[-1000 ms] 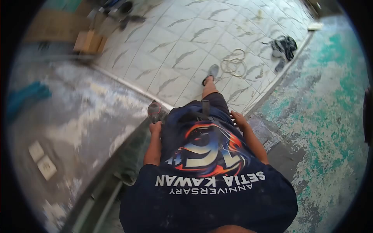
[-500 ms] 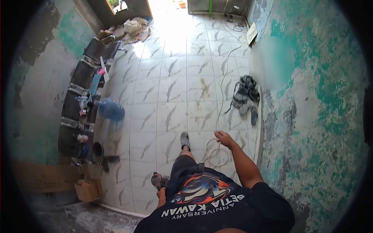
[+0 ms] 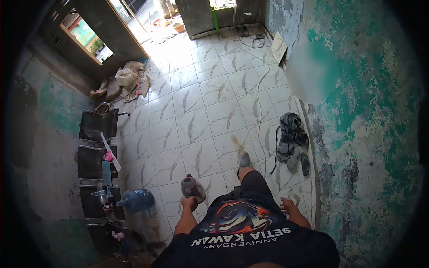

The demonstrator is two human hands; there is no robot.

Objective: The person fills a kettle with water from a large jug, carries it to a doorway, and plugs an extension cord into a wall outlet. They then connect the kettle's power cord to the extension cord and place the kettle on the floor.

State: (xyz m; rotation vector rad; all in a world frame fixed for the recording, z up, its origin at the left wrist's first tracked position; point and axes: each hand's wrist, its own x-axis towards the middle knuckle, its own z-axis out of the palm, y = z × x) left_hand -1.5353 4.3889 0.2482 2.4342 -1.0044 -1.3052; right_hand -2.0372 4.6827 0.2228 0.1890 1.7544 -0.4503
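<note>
My left hand (image 3: 189, 203) is closed round the handle of a greyish-brown pitcher (image 3: 199, 189) with a round lid and a pointed spout. It hangs in front of me, left of my body, above the tiles. My right hand (image 3: 289, 207) is low at my right side, fingers apart, nothing visible in it. Ahead of that hand lie grey sandals (image 3: 304, 163) and a dark bundled bag or cloth (image 3: 290, 134) against the right wall. One foot in a grey shoe (image 3: 244, 160) is forward on the floor.
Black linked chairs (image 3: 96, 161) line the left wall, with bottles and small items on them. A blue water jug (image 3: 139, 200) lies beside them. Crumpled sacks (image 3: 127, 79) sit by the doorway. A pale cord (image 3: 259, 102) crosses the tiled floor (image 3: 192, 120).
I have stepped forward and the view has turned left. The pitcher has swung forward in my left hand. My right hand has dropped back beside my body.
</note>
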